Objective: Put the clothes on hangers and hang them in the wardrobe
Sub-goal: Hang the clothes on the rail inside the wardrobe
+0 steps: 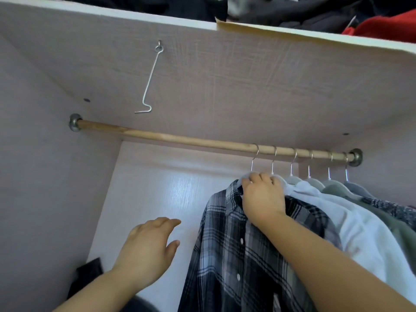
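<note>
In the head view, the shirt (243, 255), a dark plaid one, is seen on its hanger (254, 159). The hanger's hook is over the rod (180, 138), leftmost in a row of six near the rod's right end. The right hand (263, 197) is laid on the top of the hanger at the collar, with its fingers (262, 176) curled over hanger and cloth together. The left hand (148, 248) is held lower, beside the shirt but apart from it, with fingers loosely spread and nothing held.

The step in hand is judged to be the settling of this shirt on the rod. It would be done well if the hook were checked for full seating. The collar should be squared on the hanger before the grip is let go, and the front could be smoothed with the free left hand.

Just to the right a white garment (355, 228) is pressed against the shirt, and a green garment (389, 224) is hung beyond it. Cloth may be caught between the two if the hanger is slid closer. A wire hook (149, 79) is hung from the panel above, well apart from the hangers. Dark clothes (292, 10) and a red item (387, 25) are piled on the shelf overhead.
</note>
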`<state>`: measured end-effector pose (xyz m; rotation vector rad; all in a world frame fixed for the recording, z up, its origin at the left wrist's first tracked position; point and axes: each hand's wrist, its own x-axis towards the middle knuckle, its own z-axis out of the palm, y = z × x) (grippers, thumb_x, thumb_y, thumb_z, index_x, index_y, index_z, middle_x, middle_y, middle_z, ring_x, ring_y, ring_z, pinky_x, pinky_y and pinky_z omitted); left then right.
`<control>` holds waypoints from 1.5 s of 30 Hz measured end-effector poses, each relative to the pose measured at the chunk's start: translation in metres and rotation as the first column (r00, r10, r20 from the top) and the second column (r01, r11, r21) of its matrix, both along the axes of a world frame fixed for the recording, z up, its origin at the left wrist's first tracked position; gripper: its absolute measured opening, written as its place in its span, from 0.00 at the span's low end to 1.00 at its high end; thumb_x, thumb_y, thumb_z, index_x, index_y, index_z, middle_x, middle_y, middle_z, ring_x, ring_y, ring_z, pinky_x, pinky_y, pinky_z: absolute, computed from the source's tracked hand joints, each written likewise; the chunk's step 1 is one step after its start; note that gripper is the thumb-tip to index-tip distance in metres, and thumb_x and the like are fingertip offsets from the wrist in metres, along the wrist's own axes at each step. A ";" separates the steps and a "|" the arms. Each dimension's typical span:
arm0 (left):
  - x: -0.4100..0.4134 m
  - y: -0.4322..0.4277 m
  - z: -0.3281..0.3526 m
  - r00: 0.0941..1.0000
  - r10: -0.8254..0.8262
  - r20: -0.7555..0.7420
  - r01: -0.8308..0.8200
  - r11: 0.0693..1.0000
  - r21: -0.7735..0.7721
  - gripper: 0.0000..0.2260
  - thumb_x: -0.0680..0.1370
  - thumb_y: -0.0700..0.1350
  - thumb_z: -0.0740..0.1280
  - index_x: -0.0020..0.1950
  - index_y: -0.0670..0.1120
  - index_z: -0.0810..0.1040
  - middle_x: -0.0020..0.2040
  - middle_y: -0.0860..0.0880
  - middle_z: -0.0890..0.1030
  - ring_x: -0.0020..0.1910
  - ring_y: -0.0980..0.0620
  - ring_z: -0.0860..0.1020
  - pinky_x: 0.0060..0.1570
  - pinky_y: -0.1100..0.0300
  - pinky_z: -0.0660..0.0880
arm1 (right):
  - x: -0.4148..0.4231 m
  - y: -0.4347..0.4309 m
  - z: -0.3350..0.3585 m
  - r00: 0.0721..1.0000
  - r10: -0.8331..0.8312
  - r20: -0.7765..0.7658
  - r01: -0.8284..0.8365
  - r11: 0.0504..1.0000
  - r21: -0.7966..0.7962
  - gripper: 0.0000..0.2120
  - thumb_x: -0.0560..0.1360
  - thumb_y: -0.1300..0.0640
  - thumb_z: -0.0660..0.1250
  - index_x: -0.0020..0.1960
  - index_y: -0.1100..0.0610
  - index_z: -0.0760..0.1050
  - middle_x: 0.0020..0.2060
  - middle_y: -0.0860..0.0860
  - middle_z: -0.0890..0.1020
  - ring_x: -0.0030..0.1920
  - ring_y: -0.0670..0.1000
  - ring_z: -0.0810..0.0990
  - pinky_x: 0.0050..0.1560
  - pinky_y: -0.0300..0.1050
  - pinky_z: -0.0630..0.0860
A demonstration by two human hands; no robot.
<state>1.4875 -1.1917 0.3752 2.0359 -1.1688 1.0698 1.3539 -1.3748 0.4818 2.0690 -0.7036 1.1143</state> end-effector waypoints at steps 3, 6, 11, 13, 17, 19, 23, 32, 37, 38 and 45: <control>-0.005 0.015 -0.013 0.999 0.011 -0.036 -0.010 1.000 0.023 0.20 0.80 0.54 0.55 0.72 0.58 0.58 0.70 0.61 0.64 0.68 0.59 0.63 0.67 0.64 0.57 | 0.004 0.015 -0.036 0.988 0.142 -0.063 -0.140 0.990 0.025 0.23 0.76 0.55 0.60 0.70 0.52 0.63 0.67 0.52 0.67 0.67 0.54 0.62 0.69 0.52 0.53; -0.008 0.034 -0.034 0.994 0.016 -0.106 -0.009 0.997 0.072 0.21 0.80 0.53 0.56 0.73 0.56 0.58 0.71 0.58 0.64 0.69 0.57 0.64 0.68 0.62 0.58 | 0.007 0.037 -0.086 0.950 0.273 -0.150 -0.255 0.958 0.129 0.23 0.77 0.55 0.59 0.72 0.52 0.60 0.69 0.50 0.65 0.68 0.52 0.61 0.70 0.49 0.50; -0.009 0.080 -0.096 0.968 0.085 -0.236 -0.042 0.982 0.184 0.22 0.79 0.53 0.58 0.73 0.52 0.60 0.71 0.53 0.66 0.67 0.51 0.67 0.66 0.57 0.63 | 0.010 0.089 -0.183 0.842 0.482 -0.244 -0.390 0.855 0.342 0.25 0.78 0.52 0.57 0.73 0.51 0.57 0.69 0.49 0.65 0.68 0.51 0.62 0.69 0.44 0.53; -0.009 0.103 -0.130 0.950 0.140 -0.278 -0.067 0.964 0.256 0.23 0.79 0.53 0.58 0.73 0.51 0.60 0.71 0.51 0.66 0.68 0.50 0.66 0.65 0.56 0.64 | 0.011 0.114 -0.225 0.807 0.532 -0.255 -0.397 0.809 0.433 0.25 0.78 0.50 0.58 0.73 0.50 0.58 0.68 0.48 0.66 0.68 0.51 0.62 0.68 0.43 0.54; -0.018 0.153 -0.207 0.862 0.239 -0.448 -0.080 0.935 0.345 0.23 0.79 0.52 0.58 0.73 0.52 0.60 0.71 0.51 0.66 0.68 0.48 0.66 0.63 0.54 0.64 | 0.009 0.165 -0.309 0.753 0.597 -0.276 -0.362 0.726 0.584 0.27 0.77 0.49 0.60 0.73 0.50 0.57 0.69 0.47 0.65 0.69 0.50 0.62 0.69 0.44 0.55; -0.028 0.178 -0.249 0.811 0.260 -0.524 -0.064 0.930 0.363 0.21 0.79 0.51 0.58 0.72 0.53 0.61 0.71 0.51 0.66 0.67 0.48 0.67 0.64 0.54 0.63 | 0.007 0.190 -0.352 0.706 0.633 -0.319 -0.330 0.692 0.642 0.26 0.77 0.48 0.60 0.73 0.50 0.57 0.69 0.47 0.65 0.68 0.50 0.62 0.69 0.44 0.57; -0.053 0.232 -0.332 0.711 0.359 -0.605 -0.080 0.896 0.437 0.21 0.79 0.51 0.57 0.72 0.52 0.61 0.71 0.50 0.66 0.66 0.48 0.67 0.66 0.55 0.62 | 0.007 0.236 -0.429 0.592 0.708 -0.385 -0.283 0.630 0.723 0.25 0.78 0.48 0.58 0.73 0.50 0.57 0.69 0.47 0.65 0.68 0.50 0.63 0.68 0.42 0.57; -0.161 0.345 -0.457 0.222 0.624 -0.749 -0.275 0.778 0.566 0.21 0.78 0.51 0.59 0.70 0.52 0.64 0.70 0.50 0.67 0.67 0.49 0.67 0.63 0.58 0.62 | 0.015 0.311 -0.541 0.196 0.876 -0.440 -0.289 0.481 0.828 0.24 0.78 0.47 0.59 0.72 0.51 0.60 0.66 0.47 0.69 0.65 0.49 0.68 0.64 0.42 0.64; -0.246 0.383 -0.491 -0.128 0.661 -0.739 -0.466 0.618 0.633 0.23 0.78 0.53 0.60 0.72 0.53 0.61 0.71 0.52 0.66 0.68 0.49 0.66 0.64 0.56 0.64 | 0.007 0.350 -0.578 -0.124 0.867 -0.482 -0.356 0.414 0.837 0.24 0.77 0.49 0.60 0.71 0.50 0.62 0.67 0.46 0.69 0.66 0.48 0.67 0.65 0.40 0.64; -0.264 0.386 -0.495 -0.188 0.654 -0.733 -0.495 0.582 0.646 0.23 0.78 0.53 0.59 0.73 0.53 0.60 0.71 0.52 0.66 0.68 0.49 0.66 0.65 0.55 0.64 | 0.003 0.360 -0.584 -0.189 0.852 -0.489 -0.368 0.400 0.839 0.23 0.77 0.49 0.60 0.71 0.50 0.62 0.66 0.46 0.69 0.66 0.49 0.67 0.64 0.41 0.64; -0.391 0.411 -0.507 -0.500 0.476 -0.724 -0.690 0.286 0.665 0.24 0.78 0.52 0.59 0.73 0.52 0.59 0.71 0.50 0.66 0.69 0.48 0.65 0.66 0.54 0.63 | -0.064 0.466 -0.609 -0.639 0.564 -0.524 -0.463 0.262 0.847 0.25 0.77 0.48 0.59 0.72 0.50 0.59 0.66 0.47 0.68 0.65 0.51 0.67 0.62 0.45 0.64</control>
